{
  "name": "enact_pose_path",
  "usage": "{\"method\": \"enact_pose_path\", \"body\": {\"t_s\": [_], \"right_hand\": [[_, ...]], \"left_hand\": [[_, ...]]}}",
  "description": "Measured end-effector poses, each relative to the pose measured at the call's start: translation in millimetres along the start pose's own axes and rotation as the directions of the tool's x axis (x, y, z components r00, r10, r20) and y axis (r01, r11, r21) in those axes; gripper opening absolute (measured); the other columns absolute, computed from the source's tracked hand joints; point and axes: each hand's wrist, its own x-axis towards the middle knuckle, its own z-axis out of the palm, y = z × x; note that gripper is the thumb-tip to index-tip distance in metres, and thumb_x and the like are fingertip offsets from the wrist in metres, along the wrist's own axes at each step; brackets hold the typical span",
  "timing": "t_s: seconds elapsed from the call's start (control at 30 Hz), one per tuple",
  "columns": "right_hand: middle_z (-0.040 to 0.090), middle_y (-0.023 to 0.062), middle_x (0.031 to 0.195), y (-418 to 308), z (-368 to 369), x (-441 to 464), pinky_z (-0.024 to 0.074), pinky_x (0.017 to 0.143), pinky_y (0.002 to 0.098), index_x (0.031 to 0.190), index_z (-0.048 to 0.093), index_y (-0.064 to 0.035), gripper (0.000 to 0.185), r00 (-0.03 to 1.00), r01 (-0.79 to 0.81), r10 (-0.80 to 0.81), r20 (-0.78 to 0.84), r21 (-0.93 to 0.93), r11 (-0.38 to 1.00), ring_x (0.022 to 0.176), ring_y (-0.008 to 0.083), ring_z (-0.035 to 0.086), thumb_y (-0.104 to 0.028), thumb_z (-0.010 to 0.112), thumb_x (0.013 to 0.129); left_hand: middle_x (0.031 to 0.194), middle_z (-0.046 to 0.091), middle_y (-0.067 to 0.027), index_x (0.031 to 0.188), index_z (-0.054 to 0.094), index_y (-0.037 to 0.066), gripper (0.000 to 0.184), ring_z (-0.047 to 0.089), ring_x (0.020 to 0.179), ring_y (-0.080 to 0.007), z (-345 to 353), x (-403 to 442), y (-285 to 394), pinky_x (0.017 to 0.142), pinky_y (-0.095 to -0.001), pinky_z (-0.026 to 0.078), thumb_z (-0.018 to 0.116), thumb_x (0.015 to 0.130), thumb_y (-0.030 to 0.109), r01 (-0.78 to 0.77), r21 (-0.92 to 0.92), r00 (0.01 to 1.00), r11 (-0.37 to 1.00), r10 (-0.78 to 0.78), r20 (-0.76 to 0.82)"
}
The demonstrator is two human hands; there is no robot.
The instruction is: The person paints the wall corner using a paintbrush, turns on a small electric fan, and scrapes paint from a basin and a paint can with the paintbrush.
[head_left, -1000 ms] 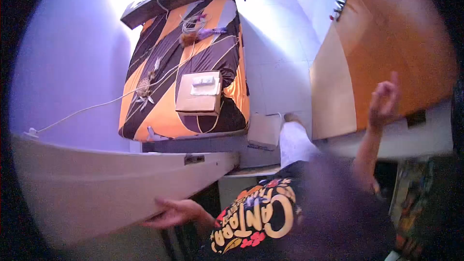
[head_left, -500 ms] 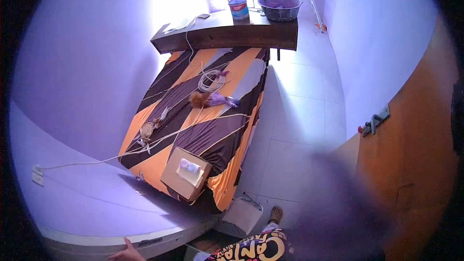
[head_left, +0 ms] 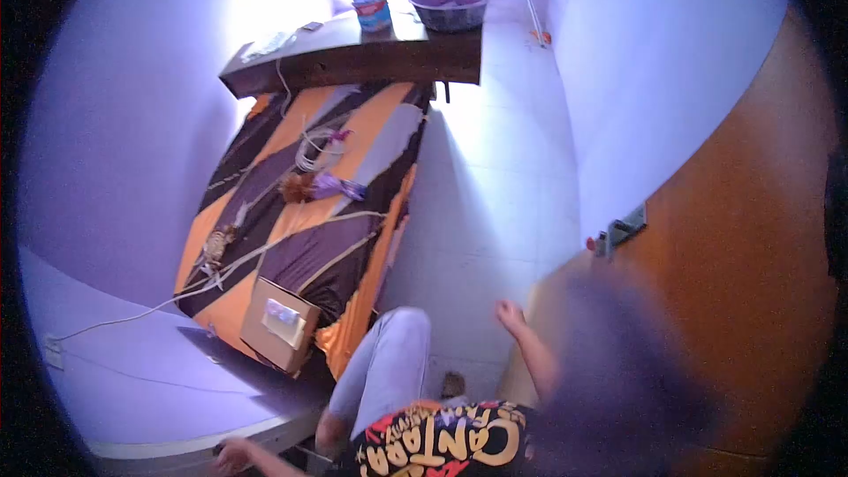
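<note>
Head view: we cannot tell either grip, left hand (head_left: 234, 457) or right hand (head_left: 510, 314), and our knee (head_left: 408, 325), swinging wide, could dislodge the box (head_left: 284, 353).

Harsh white light pours from the far end, blowing out detail at upper left and throwing a bright sheen across the floor (head_left: 468, 150) that fades nearer. The left wall (head_left: 132, 141) carries a violet cast; the orange door (head_left: 733, 203) sits dimmer. Grain is visible. The right hand (head_left: 510, 316) and left hand (head_left: 235, 456) look soft. A dark, out-of-focus smudge (head_left: 627, 371) veils the lower right. Wide-angle distortion bends straight edges, and black vignetting swallows the corners.
</note>
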Motion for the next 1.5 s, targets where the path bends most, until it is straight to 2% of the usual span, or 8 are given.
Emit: {"method": "enact_pose_path", "body": {"t_s": [0.1, 0.2, 0.33, 0.43, 0.5, 0.67, 1.27, 1.5], "right_hand": [[0.064, 0.0044, 0.075, -107, -30, 40, 0.0492, 0.06, 0.0261, 0.101, 0.066, -0.0032, 0.016, 0.874, 0.318, -0.071, -0.481, 0.456, 0.831, 0.065, 0.0111, 0.059, -0.011, 0.054, 0.093], [0.062, 0.0041, 0.075, -175, -69, 32, 0.0498, 0.061, 0.0255, 0.104, 0.065, -0.0031, 0.016, 0.834, 0.372, -0.098, -0.543, 0.423, 0.826, 0.064, 0.01, 0.058, -0.008, 0.054, 0.092], [0.064, 0.0063, 0.077, -175, -118, 95, 0.0517, 0.064, 0.0283, 0.11, 0.064, -0.0051, 0.023, 0.874, 0.321, -0.221, -0.433, 0.173, 0.931, 0.066, 0.013, 0.061, -0.012, 0.058, 0.089], [0.068, 0.0128, 0.096, -163, -159, 184, 0.0536, 0.079, 0.0361, 0.12, 0.062, -0.0078, 0.04, 0.921, 0.229, -0.239, -0.308, -0.067, 0.971, 0.083, 0.025, 0.067, -0.025, 0.067, 0.084], [0.068, 0.016, 0.11, -144, -197, 245, 0.0512, 0.089, 0.0411, 0.119, 0.064, -0.007, 0.048, 0.965, 0.042, -0.104, -0.24, -0.248, 0.968, 0.098, 0.0312, 0.067, -0.035, 0.069, 0.08], [0.064, 0.0161, 0.124, -136, -292, 311, 0.0425, 0.102, 0.0506, 0.125, 0.063, -0.0115, 0.047, 0.817, -0.552, 0.437, -0.376, -0.291, 0.782, 0.116, 0.032, 0.061, -0.035, 0.055, 0.084], [0.06, 0.0099, 0.1, -15, -273, 453, 0.045, 0.076, 0.0433, 0.112, 0.062, -0.007, 0.029, 0.586, -0.809, 0.809, 0.042, 0.087, 0.581, 0.089, 0.0232, 0.058, -0.021, 0.057, 0.087], [0.06, 0.0079, 0.086, -31, -389, 674, 0.0482, 0.064, 0.0357, 0.103, 0.064, -0.0043, 0.02, 0.643, -0.636, 0.742, -0.19, 0.409, 0.655, 0.075, 0.0189, 0.058, -0.016, 0.059, 0.087]], "left_hand": [[0.092, 0.057, -0.0189, 0.1, 0.051, -0.001, 0.031, 0.059, 0.08, -0.0378, 66, -201, 23, 0.073, -0.049, 0.05, 0.065, 0.079, 0.018, 0.192, -0.115, 0.922, 0.975, -0.139, 0.36], [0.081, 0.062, -0.0076, 0.098, 0.062, 0.001, 0.013, 0.061, 0.066, -0.0212, 17, -374, 155, 0.057, -0.0339, 0.051, 0.055, 0.087, 0.002, 0.66, 0.067, -0.129, 0.748, 0.026, 0.991], [0.088, 0.063, -0.0107, 0.103, 0.063, 0.003, 0.02, 0.066, 0.078, -0.0236, -21, -533, 287, 0.062, -0.0357, 0.053, 0.059, 0.086, 0.012, 0.153, -0.386, -0.581, 0.91, 0.399, 0.709], [0.105, 0.067, -0.0187, 0.11, 0.067, 0.002, 0.033, 0.065, 0.097, -0.0341, 35, -671, 331, 0.085, -0.0419, 0.051, 0.064, 0.082, 0.021, -0.023, -0.98, -0.941, 0.197, 0.326, 0.088], [0.11, 0.066, -0.0214, 0.112, 0.066, 0.001, 0.035, 0.063, 0.104, -0.0353, 23, -659, 370, 0.09, -0.0422, 0.049, 0.063, 0.087, 0.026, 0.285, -0.299, -0.947, 0.911, 0.316, 0.063], [0.116, 0.063, -0.0249, 0.125, 0.057, 0.0, 0.044, 0.06, 0.109, -0.0369, -101, -758, 601, 0.095, -0.0415, 0.046, 0.06, 0.093, 0.029, 0.217, -0.976, -0.967, -0.002, 0.138, -0.215], [0.116, 0.066, -0.0144, 0.127, 0.057, 0.0, 0.051, 0.061, 0.108, -0.023, -2, -929, 905, 0.095, -0.0346, 0.047, 0.064, 0.092, 0.036, 0.025, -0.66, -0.974, 0.751, 0.168, 0.153], [0.103, 0.066, -0.0078, 0.111, 0.064, -0.001, 0.024, 0.062, 0.096, -0.016, -5, -934, 1101, 0.087, -0.0308, 0.05, 0.061, 0.093, 0.015, 0.5, -0.591, -0.501, 0.633, 0.768, 0.398]]}}
